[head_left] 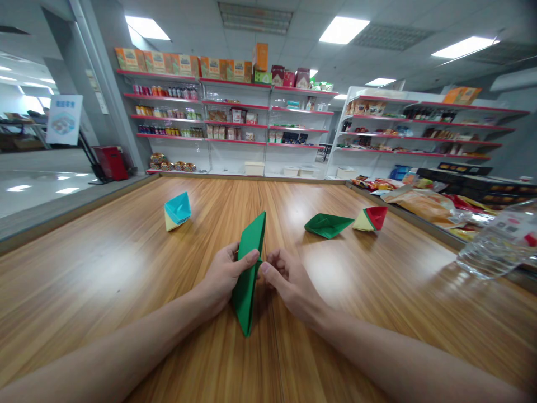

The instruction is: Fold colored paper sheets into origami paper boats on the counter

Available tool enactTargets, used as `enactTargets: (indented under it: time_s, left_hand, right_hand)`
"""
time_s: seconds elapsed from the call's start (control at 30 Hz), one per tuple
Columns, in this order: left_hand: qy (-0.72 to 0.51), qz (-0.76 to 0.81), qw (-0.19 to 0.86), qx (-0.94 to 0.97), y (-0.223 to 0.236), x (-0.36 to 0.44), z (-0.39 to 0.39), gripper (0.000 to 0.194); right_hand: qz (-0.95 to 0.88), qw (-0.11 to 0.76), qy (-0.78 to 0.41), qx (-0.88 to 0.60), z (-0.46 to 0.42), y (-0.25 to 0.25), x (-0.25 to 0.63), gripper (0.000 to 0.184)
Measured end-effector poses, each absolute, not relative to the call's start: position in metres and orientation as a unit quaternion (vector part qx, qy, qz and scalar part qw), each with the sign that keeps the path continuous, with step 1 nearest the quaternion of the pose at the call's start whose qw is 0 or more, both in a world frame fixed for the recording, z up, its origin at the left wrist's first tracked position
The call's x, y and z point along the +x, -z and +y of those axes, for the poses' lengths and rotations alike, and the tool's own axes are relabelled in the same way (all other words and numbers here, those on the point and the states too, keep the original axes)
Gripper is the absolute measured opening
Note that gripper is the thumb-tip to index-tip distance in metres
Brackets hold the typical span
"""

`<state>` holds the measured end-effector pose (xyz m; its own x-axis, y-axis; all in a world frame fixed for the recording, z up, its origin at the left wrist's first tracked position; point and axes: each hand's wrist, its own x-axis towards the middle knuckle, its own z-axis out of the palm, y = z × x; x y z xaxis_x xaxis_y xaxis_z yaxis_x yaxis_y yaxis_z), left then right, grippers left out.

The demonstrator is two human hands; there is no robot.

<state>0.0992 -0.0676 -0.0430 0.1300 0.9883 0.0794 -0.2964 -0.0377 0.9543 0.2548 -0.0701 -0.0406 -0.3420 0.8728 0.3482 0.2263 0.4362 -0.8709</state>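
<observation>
A folded green paper [248, 285] stands tilted upright above the middle of the table, its long edge running away from me. My left hand [224, 274] grips it from the left, thumb on the near face and fingers behind. At its right edge, the curled fingers and thumb of my right hand [289, 280] pinch a small green point of the paper. Farther off to the right lies a green paper boat [328, 225], and close to it a red, green and cream folded paper boat [371, 219]. A blue and cream folded paper boat [178, 211] sits at the left.
The wood-grain table [126, 324] has a raised rim. Along its right side lie snack packets [423, 204] and a clear plastic bottle [499, 240]. Stocked shelves [235, 106] stand beyond the far edge, and a red bin [111, 163] is on the floor at left.
</observation>
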Motion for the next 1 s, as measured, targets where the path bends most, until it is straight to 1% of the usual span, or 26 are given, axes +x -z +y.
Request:
enactTargets:
  time_s: [0.07,0.13,0.23,0.37,0.43,0.57,0.63,0.7,0.8,0.87,0.93,1.0]
  left_hand:
    - [-0.541,0.391,0.522,0.531,0.043,0.100,-0.070,0.026]
    - [-0.535,0.420,0.449,0.580,0.041,0.103,-0.073,0.026]
    - [-0.522,0.451,0.398,0.605,0.039,0.107,-0.077,0.031]
    - [-0.497,0.475,0.415,0.596,0.039,0.110,-0.079,0.047]
    - [-0.482,0.489,0.421,0.592,0.040,0.109,-0.080,0.052]
    - [-0.499,0.510,0.382,0.588,0.040,0.107,-0.081,0.054]
    - [-0.517,0.504,0.385,0.575,0.038,0.108,-0.083,0.053]
    - [-0.501,0.487,0.444,0.561,0.034,0.110,-0.086,0.055]
    - [-0.438,0.465,0.569,0.518,0.031,0.115,-0.090,0.060]
    - [-0.428,0.467,0.602,0.486,0.032,0.118,-0.090,0.060]
    - [-0.460,0.485,0.572,0.475,0.035,0.118,-0.089,0.058]
    - [-0.512,0.505,0.501,0.482,0.038,0.116,-0.086,0.054]
  right_hand:
    - [-0.742,0.386,-0.395,-0.380,-0.069,0.042,0.255,0.033]
    - [-0.763,0.344,-0.390,-0.383,-0.069,0.043,0.256,0.038]
    - [-0.779,0.301,-0.414,-0.362,-0.071,0.044,0.256,0.044]
    - [-0.775,0.307,-0.461,-0.305,-0.076,0.043,0.255,0.051]
    - [-0.760,0.304,-0.489,-0.301,-0.079,0.041,0.254,0.052]
    - [-0.736,0.290,-0.516,-0.329,-0.081,0.039,0.250,0.053]
    - [-0.732,0.296,-0.520,-0.326,-0.082,0.040,0.249,0.057]
    - [-0.728,0.298,-0.533,-0.312,-0.084,0.041,0.249,0.061]
    - [-0.721,0.291,-0.561,-0.285,-0.087,0.041,0.249,0.062]
    - [-0.723,0.291,-0.558,-0.285,-0.088,0.041,0.250,0.061]
    - [-0.731,0.294,-0.536,-0.304,-0.088,0.041,0.249,0.061]
    - [-0.748,0.281,-0.506,-0.325,-0.089,0.038,0.248,0.060]
